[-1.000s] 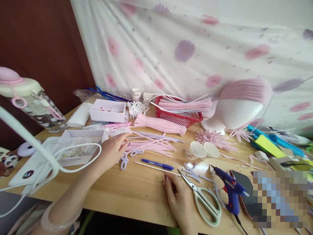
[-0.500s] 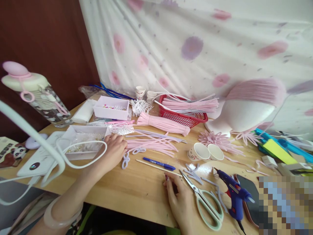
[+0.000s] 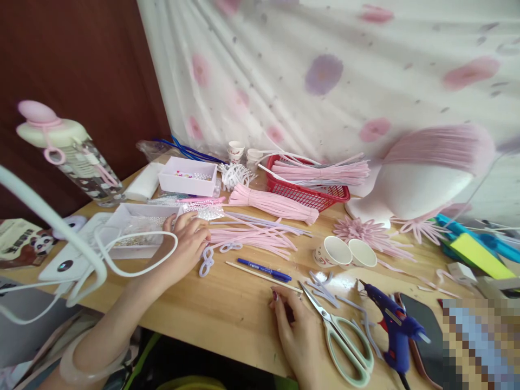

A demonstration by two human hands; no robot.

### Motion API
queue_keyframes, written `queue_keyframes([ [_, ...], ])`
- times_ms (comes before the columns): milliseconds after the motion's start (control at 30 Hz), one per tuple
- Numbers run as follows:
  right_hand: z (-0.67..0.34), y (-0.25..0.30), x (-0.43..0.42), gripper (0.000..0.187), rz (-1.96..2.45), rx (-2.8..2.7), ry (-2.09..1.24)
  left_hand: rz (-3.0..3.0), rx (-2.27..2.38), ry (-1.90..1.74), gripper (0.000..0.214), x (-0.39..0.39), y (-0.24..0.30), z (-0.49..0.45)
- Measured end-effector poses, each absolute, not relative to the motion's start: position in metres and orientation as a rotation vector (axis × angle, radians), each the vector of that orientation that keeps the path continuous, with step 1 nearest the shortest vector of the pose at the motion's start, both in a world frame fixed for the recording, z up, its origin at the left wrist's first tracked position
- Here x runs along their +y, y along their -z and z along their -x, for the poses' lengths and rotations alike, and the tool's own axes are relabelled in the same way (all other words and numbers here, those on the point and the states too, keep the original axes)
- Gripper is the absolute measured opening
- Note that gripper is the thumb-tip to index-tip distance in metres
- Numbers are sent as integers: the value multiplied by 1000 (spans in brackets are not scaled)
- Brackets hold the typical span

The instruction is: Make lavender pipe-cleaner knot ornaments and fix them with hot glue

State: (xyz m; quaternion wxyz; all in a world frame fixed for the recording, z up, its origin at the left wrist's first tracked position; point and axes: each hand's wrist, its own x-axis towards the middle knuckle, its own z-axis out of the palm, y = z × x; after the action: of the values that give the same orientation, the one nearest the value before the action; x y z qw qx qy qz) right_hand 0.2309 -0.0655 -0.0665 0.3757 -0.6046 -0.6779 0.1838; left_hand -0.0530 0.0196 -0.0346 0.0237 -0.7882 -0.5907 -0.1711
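My left hand (image 3: 187, 238) reaches palm down over the near white box (image 3: 134, 248) of packaged beads, its fingers apart and bent. Under its fingertips are the box's right edge and the pearl strands (image 3: 205, 210); contact is unclear. Right beside it lie loose pink pipe cleaners (image 3: 252, 240) and two looped lilac pieces (image 3: 206, 262). My right hand (image 3: 296, 319) rests on the table, fingers curled in against the thumb, and no object shows in it. Close by are green-handled scissors (image 3: 348, 349), a blue pen (image 3: 264, 269) and a thin wooden stick (image 3: 255, 275).
A white cable (image 3: 140, 273) loops in front of my left forearm. Two paper cups (image 3: 332, 252), a blue glue gun (image 3: 396, 325) and a phone (image 3: 422, 338) are at right. Behind stand a red basket (image 3: 311, 196), a pink pipe-cleaner bundle (image 3: 272, 203) and a white head form (image 3: 418, 189).
My left hand has lifted and spread its fingers, shifting slightly toward the bead box. My right hand stays in place. The camera view has turned a little.
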Motion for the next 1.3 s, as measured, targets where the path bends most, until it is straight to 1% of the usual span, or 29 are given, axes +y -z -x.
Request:
queue_keyframes([
  [233, -236, 70, -67, 23, 1500, -1794, -498, 2483, -1887, 396, 15, 25, 41, 54],
  [600, -239, 76, -67, 23, 1406, -1839, -499, 2460, -1890, 366, 20, 18, 21, 54],
  [767, -241, 81, -67, 21, 1377, -1857, -487, 2444, -1900, 417, 23, -12, 7, 65],
  [800, -241, 82, -68, 22, 1382, -1858, -492, 2460, -1931, 475, 24, -21, 5, 67],
  [900, -242, 79, -68, 21, 1408, -1839, -524, 2331, -2171, 753, 24, -47, 6, 70],
  [967, -239, 69, -65, 21, 1437, -1820, -558, 2210, -2427, 826, 24, -61, 13, 71],
  [1067, -224, 49, -48, 23, 1486, -1821, -602, 1979, -2772, 827, 26, -70, 26, 75],
  [1167, -200, 35, -19, 24, 1478, -1951, -627, 1872, -2926, 838, 26, -71, 34, 83],
  [1300, -173, 38, 18, 25, 1525, -2040, -622, 1739, -3104, 870, 25, -69, 35, 98],
])
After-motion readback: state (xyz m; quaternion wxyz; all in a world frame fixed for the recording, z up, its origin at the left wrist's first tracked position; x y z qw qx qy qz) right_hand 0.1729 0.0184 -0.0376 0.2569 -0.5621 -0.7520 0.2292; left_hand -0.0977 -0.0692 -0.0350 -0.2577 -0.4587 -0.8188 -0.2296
